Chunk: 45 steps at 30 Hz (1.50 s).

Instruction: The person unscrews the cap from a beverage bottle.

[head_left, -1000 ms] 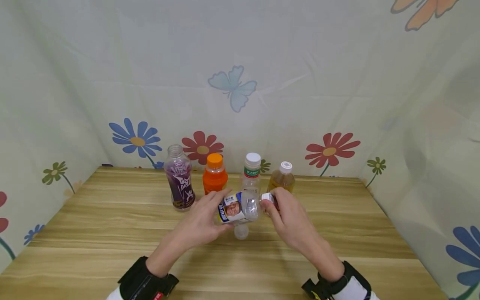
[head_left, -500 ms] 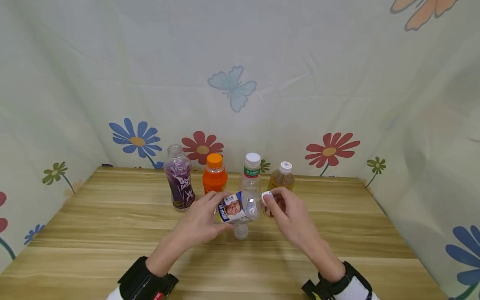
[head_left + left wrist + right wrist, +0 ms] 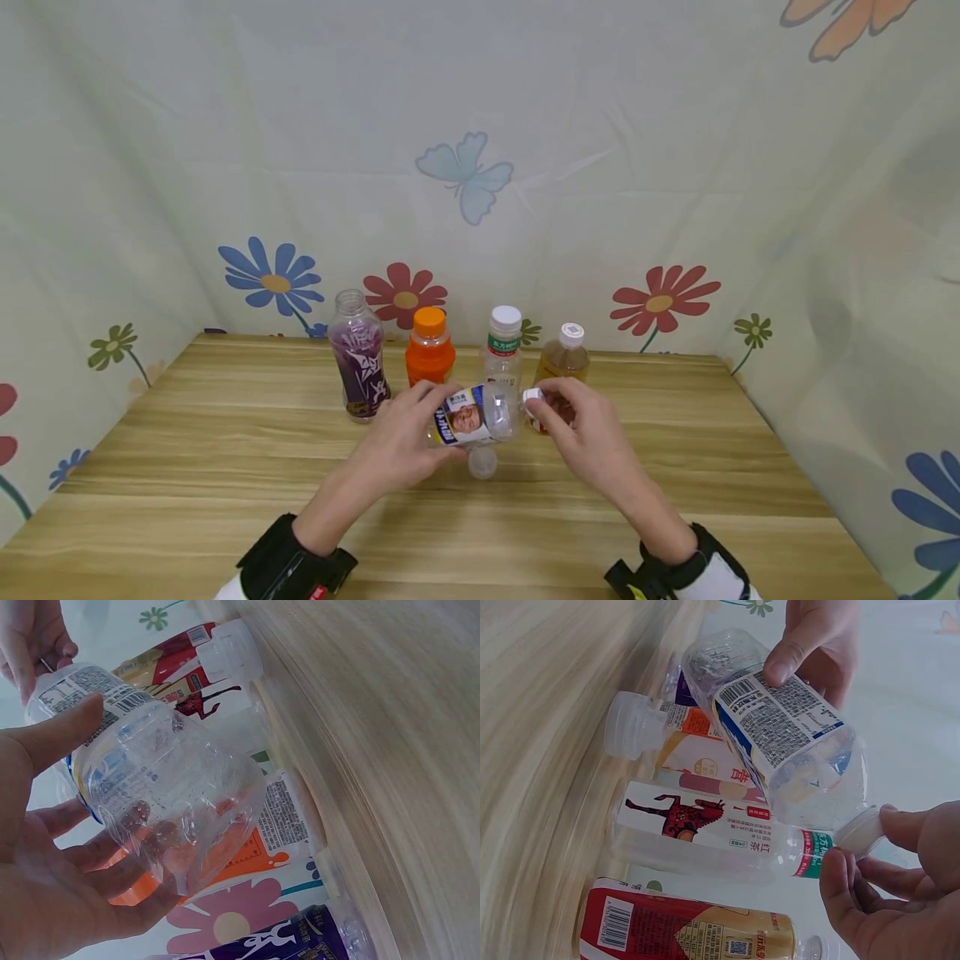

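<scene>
My left hand (image 3: 408, 429) grips a clear plastic bottle (image 3: 495, 412) with a blue and white label, lying tilted on its side above the table, its neck toward the right. In the left wrist view the thumb and spread fingers curl around the bottle's lower half (image 3: 180, 795). My right hand (image 3: 588, 425) pinches a white bottle cap (image 3: 532, 396) between thumb and fingers at the bottle's neck end. In the right wrist view the cap (image 3: 860, 831) sits right at the shoulder of the held bottle (image 3: 780, 742). Below the bottle stands a small translucent round piece (image 3: 482, 463).
Behind the hands stand an uncapped purple-labelled bottle (image 3: 362, 367), an orange-capped orange bottle (image 3: 430, 354), a white-capped clear bottle (image 3: 504, 346) with a green neck band, and an amber drink bottle (image 3: 564, 358). A floral curtain (image 3: 480, 100) rises behind the wooden table (image 3: 225, 467).
My right hand's fingers have shifted around the white cap, more of which shows now. The left hand and its bottle have barely moved.
</scene>
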Each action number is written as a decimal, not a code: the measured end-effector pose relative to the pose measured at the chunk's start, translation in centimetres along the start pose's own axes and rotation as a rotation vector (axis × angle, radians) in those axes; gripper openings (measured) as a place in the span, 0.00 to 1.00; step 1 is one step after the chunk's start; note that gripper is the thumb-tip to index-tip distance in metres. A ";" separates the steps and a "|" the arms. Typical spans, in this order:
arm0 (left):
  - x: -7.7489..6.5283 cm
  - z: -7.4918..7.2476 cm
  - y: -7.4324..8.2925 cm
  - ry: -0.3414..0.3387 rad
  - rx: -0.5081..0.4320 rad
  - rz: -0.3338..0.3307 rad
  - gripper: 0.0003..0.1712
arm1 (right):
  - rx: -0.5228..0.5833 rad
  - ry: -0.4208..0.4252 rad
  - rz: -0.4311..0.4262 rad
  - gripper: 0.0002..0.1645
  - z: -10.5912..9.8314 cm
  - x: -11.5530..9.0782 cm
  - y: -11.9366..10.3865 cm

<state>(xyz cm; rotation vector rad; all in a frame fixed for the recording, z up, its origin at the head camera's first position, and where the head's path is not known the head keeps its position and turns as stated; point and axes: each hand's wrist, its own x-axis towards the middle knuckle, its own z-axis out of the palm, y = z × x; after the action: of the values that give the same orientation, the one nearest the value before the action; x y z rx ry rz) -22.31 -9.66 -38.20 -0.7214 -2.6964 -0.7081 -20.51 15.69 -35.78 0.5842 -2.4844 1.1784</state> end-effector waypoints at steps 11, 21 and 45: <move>-0.1 0.0 -0.1 -0.003 -0.022 0.011 0.43 | 0.036 -0.017 0.001 0.13 -0.4 0.0 -0.3; 0.0 0.1 -0.1 -0.026 -0.025 -0.003 0.43 | 0.056 -0.032 -0.012 0.15 -0.6 0.1 -0.3; 0.0 0.1 -0.1 -0.049 -0.034 -0.016 0.44 | 0.065 -0.022 0.057 0.14 -0.1 0.2 0.1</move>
<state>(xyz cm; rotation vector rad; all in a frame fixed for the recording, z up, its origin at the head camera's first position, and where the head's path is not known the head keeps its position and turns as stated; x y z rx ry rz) -22.37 -9.69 -38.32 -0.7362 -2.7436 -0.7508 -20.74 15.80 -35.64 0.5499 -2.5049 1.2843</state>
